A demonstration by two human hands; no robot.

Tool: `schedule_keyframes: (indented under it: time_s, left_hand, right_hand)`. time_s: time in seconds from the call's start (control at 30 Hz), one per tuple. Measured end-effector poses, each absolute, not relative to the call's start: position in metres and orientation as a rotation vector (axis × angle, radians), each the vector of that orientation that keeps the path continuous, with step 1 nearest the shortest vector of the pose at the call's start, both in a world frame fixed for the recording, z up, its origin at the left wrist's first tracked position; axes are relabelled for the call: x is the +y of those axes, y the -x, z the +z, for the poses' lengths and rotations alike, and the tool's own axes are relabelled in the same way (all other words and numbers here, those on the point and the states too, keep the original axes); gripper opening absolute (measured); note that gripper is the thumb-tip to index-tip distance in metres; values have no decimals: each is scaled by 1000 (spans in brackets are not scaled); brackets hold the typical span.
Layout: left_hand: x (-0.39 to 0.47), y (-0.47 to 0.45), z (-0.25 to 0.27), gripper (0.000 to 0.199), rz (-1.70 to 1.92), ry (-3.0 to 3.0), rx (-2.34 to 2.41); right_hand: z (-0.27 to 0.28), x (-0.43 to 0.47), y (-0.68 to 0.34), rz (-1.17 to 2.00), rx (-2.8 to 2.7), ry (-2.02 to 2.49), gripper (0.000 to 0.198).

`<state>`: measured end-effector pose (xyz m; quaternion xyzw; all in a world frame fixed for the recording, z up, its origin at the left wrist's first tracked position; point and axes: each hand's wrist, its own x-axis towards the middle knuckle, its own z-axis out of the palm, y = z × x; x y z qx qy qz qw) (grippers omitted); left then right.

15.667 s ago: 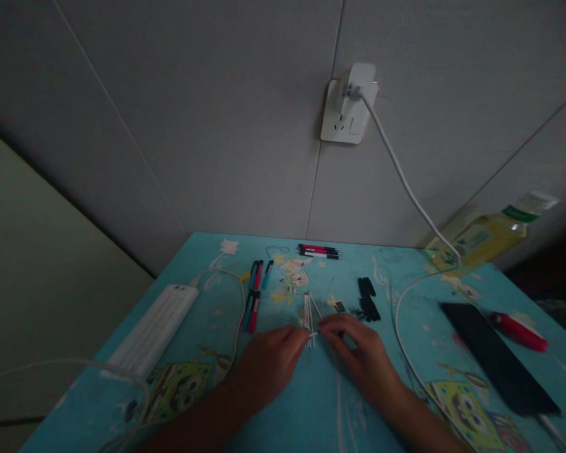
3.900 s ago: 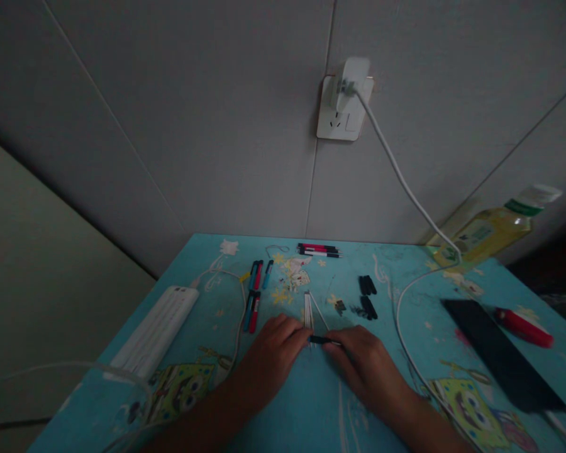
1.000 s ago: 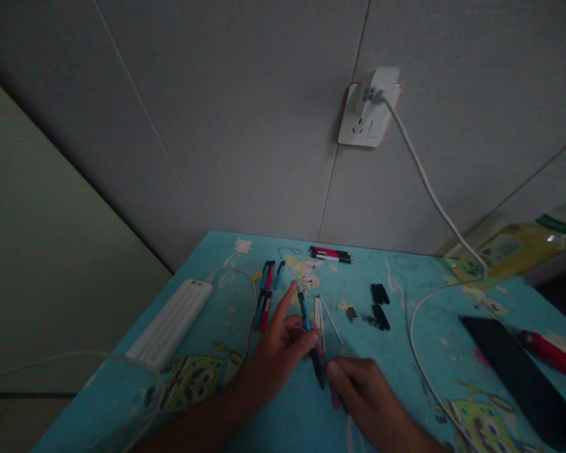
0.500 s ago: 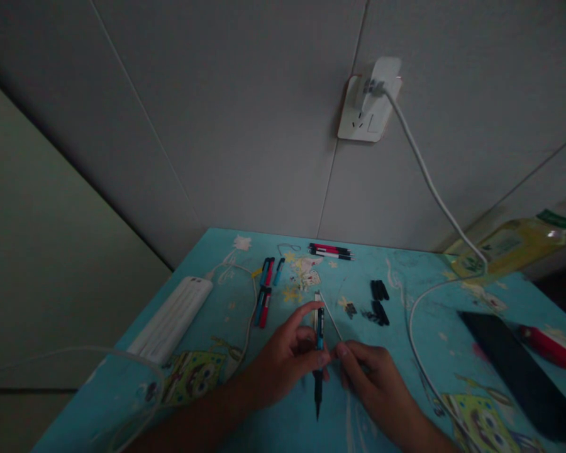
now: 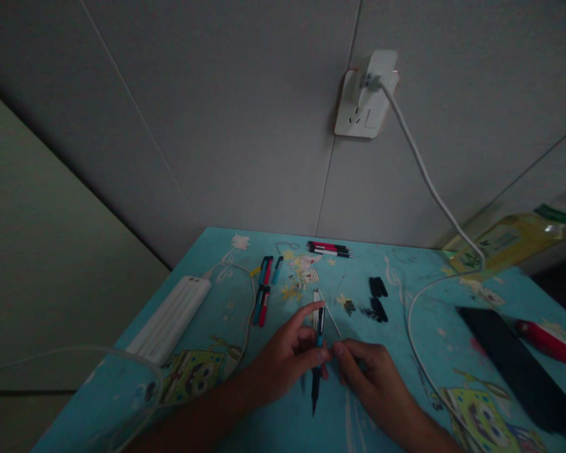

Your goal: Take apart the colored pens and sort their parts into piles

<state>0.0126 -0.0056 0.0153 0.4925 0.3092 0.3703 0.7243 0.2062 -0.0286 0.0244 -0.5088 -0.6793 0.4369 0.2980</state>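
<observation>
My left hand (image 5: 292, 352) is closed around a blue and black pen (image 5: 320, 333). The pen's dark pointed end faces down toward me, and the index finger rests at its top. Beside it, my right hand (image 5: 370, 371) is closed in a pinch, its fingertips close to the pen and the left fingers. A thin white stick (image 5: 330, 314) runs from beyond the pen to those fingertips; whether they grip it is not clear. Behind the left index finger a pale narrow strip (image 5: 316, 302) shows, partly hidden.
Several blue and red pens (image 5: 263, 289) lie left, with more pens (image 5: 330, 249) by the wall. Dark caps (image 5: 378, 299) sit right of centre. Around them are a white power strip (image 5: 172, 318), a white cable (image 5: 410, 321), a black flat object (image 5: 514, 365), a red-handled object (image 5: 547, 341) and a yellow bottle (image 5: 500, 242).
The pen's lower end has shifted slightly left in the left hand. My right fingertips stay beside it, and the whole view has moved a little.
</observation>
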Motion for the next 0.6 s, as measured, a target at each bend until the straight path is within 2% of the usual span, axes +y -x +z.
schedule_keyframes:
  time_s: [0.6]
  left_hand:
    - [-4, -12, 15, 73, 792, -1075, 651]
  right_hand:
    - [28, -30, -204, 1145, -1860, 1319, 46]
